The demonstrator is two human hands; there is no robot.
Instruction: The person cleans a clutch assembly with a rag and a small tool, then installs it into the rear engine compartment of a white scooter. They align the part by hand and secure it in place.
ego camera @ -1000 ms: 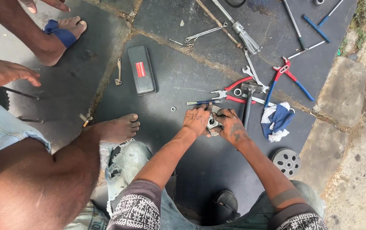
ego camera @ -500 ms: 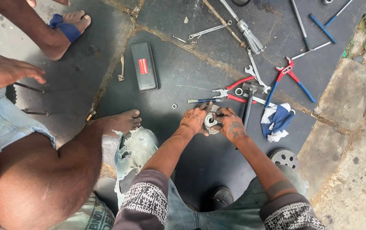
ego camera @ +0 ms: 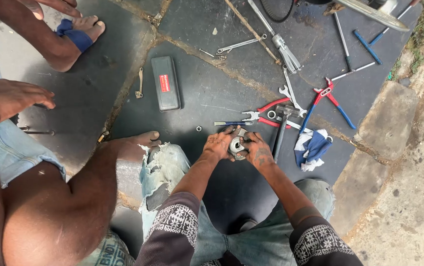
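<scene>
Both hands were already on the metal part (ego camera: 236,146) half a second ago and they stay there, over the same spot on the dark floor (ego camera: 207,98); the fingers look a little shifted, though the change is too small to read with any certainty. What has moved more is the view, which has slid slightly, so the other person's foot (ego camera: 134,145) and the grey case (ego camera: 165,83) sit a bit differently in frame. The left hand (ego camera: 218,146) cups the part from its side, fingers curled over the top edge; the right hand (ego camera: 257,151) clamps it from the opposite side, thumb pressed near the round opening (a bore or bearing seat, hard to tell which). Both forearms come in from the bottom, elbows apart, wrists angled inward so the hands meet low and close to the floor. The part is held just above or on the floor, between the person's knees. Just beyond it lie red pliers (ego camera: 266,112), a hammer (ego camera: 281,129) and a small nut (ego camera: 198,128); a blue-and-white rag (ego camera: 312,148) lies near the right hand.
</scene>
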